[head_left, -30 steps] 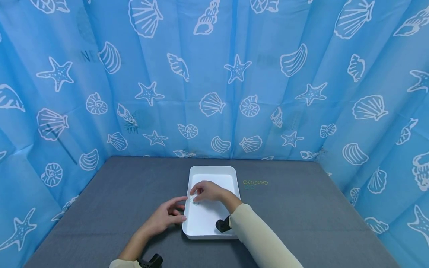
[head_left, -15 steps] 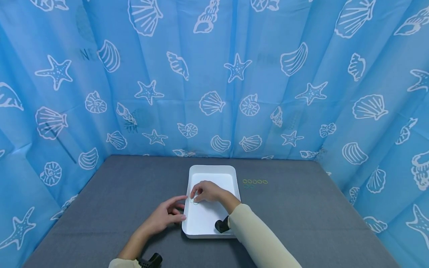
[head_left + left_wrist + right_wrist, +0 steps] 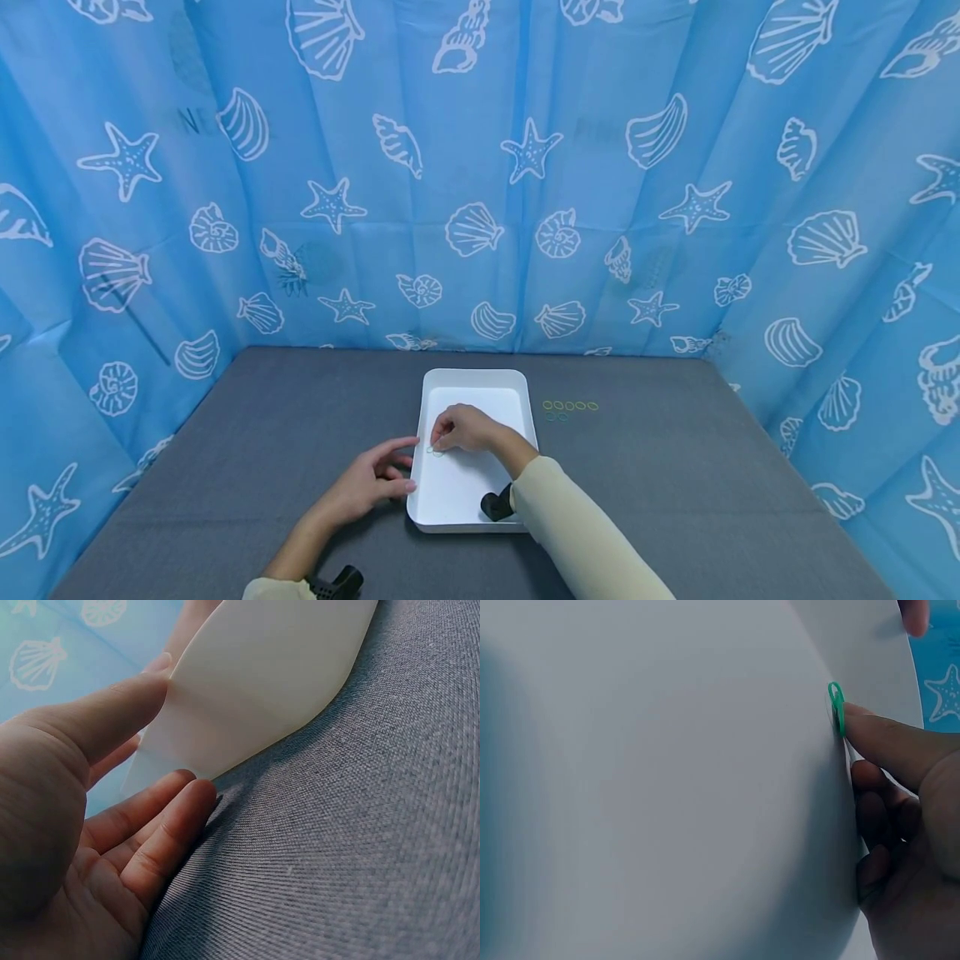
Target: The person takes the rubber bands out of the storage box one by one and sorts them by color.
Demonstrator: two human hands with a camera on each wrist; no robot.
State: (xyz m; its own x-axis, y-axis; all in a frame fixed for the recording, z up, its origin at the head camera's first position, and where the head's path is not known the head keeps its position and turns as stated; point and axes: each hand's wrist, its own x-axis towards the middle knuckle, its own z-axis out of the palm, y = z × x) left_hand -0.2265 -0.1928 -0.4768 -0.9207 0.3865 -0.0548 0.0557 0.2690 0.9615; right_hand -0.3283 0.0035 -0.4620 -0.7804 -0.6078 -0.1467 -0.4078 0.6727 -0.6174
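A white tray (image 3: 472,500) lies on the grey cloth. My right hand (image 3: 467,427) is inside it near the left wall, thumb and fingertips drawn together low over the tray floor. In the right wrist view, a small green rubber band (image 3: 837,709) sits at the tip of my right thumb (image 3: 900,746), with the other fingers curled behind. Thin green loops show just under the fingertips in the head view. My left hand (image 3: 367,482) rests against the tray's left side; in the left wrist view its relaxed fingers (image 3: 180,821) touch the outer wall (image 3: 247,682).
Right of the tray, a row of several yellow bands (image 3: 570,406) lies on the cloth (image 3: 660,483), with two green bands (image 3: 557,417) just in front. A blue curtain (image 3: 480,167) printed with shells and starfish stands behind and at both sides.
My right fingertips have drawn closer together, shifting slightly right over the green loops. The left hand and the tray have kept their places.
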